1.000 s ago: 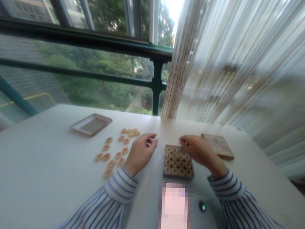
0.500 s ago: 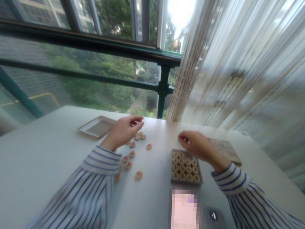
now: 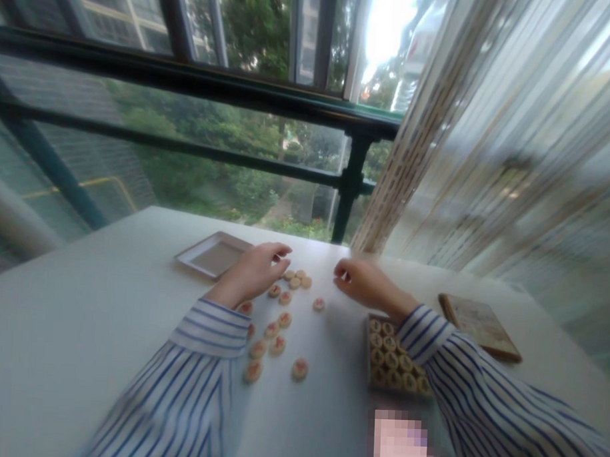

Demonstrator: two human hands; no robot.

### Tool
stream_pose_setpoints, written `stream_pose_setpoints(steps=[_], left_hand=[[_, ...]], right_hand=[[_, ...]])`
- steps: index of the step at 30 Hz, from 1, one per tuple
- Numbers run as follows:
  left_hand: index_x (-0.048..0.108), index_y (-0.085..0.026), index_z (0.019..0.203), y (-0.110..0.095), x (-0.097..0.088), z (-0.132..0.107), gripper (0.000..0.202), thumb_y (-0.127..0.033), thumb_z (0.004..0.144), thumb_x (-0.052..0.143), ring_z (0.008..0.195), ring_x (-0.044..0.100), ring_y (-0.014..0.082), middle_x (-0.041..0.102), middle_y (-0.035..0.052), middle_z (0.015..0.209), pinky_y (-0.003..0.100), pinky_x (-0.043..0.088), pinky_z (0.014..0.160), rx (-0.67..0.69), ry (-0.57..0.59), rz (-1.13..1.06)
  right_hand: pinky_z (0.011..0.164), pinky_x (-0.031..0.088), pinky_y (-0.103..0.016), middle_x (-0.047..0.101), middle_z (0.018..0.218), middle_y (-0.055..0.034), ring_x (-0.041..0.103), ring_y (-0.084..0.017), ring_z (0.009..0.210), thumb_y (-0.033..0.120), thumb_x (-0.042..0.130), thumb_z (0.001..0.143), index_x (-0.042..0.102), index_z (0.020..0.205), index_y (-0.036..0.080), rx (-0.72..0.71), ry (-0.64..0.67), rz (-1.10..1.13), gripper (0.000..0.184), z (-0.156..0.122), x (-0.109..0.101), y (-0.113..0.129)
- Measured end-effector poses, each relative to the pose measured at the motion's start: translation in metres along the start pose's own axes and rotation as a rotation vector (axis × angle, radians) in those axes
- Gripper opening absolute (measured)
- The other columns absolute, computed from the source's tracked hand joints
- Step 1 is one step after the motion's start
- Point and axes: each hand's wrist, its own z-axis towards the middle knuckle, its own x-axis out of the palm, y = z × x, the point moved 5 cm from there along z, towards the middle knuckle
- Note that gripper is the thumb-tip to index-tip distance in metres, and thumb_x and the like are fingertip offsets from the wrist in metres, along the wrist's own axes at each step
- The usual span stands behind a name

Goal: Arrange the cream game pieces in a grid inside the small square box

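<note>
Several round wooden game pieces (image 3: 277,324) with red marks lie loose on the white table (image 3: 81,327). My left hand (image 3: 253,271) hovers over the far end of this scatter, fingers curled, its fingertips close to a small cluster of pieces (image 3: 297,279). My right hand (image 3: 363,284) is to the right of that cluster, its fingers pinched together; whether anything is in them is unclear. A shallow box (image 3: 395,357) packed with rows of pieces sits under my right forearm. Both arms wear blue-striped sleeves.
A small empty rectangular tray (image 3: 214,254) lies just beyond my left hand. A flat wooden lid or board (image 3: 479,326) rests at the right. Behind the table are a dark green window railing (image 3: 346,183) and a sheer curtain (image 3: 513,142).
My left hand moved from beside the box up and left to the far pieces. My right hand shifted left, off the box, toward the loose pieces. Some pieces got scattered and the view turned.
</note>
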Motion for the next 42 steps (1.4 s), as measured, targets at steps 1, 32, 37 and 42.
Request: stream_pose_setpoints(steps=[1, 32, 37, 42], left_hand=[[0.06, -0.017, 0.104, 0.002, 0.001, 0.0, 0.036, -0.037, 0.078, 0.044, 0.087, 0.061, 0.0176, 0.065, 0.006, 0.103, 0.027, 0.046, 0.079, 0.0, 0.01, 0.011], [0.06, -0.019, 0.107, 0.016, 0.015, -0.005, 0.036, -0.034, 0.078, 0.046, 0.098, 0.058, 0.0214, 0.063, 0.0074, 0.108, 0.03, 0.045, 0.082, 0.002, 0.043, 0.026], [0.06, -0.019, 0.107, 0.012, 0.013, -0.004, 0.035, -0.033, 0.078, 0.045, 0.099, 0.058, 0.0216, 0.063, 0.0072, 0.109, 0.03, 0.044, 0.084, 0.002, 0.031, 0.019], [0.06, -0.019, 0.106, 0.007, 0.01, -0.004, 0.035, -0.034, 0.078, 0.045, 0.099, 0.058, 0.0211, 0.063, 0.0066, 0.109, 0.029, 0.044, 0.084, -0.002, 0.042, -0.02]], right_hand=[[0.06, 0.035, -0.023, 0.065, 0.083, -0.0033, 0.056, -0.014, 0.071, 0.028, 0.052, 0.077, 0.06, 0.092, 0.019, -0.006, 0.014, -0.008, 0.019, 0.005, 0.005, 0.002], [0.062, 0.038, -0.022, 0.065, 0.087, -0.0039, 0.057, -0.014, 0.074, 0.029, 0.054, 0.076, 0.062, 0.091, 0.019, -0.039, 0.126, 0.108, 0.02, 0.049, 0.055, 0.022], [0.055, 0.039, -0.021, 0.064, 0.075, -0.0028, 0.054, -0.011, 0.064, 0.032, 0.059, 0.072, 0.064, 0.082, 0.015, 0.06, 0.115, 0.488, 0.021, 0.051, 0.049, 0.015], [0.05, 0.036, -0.019, 0.063, 0.068, -0.0027, 0.055, -0.01, 0.06, 0.033, 0.061, 0.072, 0.064, 0.083, 0.014, 0.137, 0.166, 0.799, 0.023, 0.047, 0.042, 0.015]])
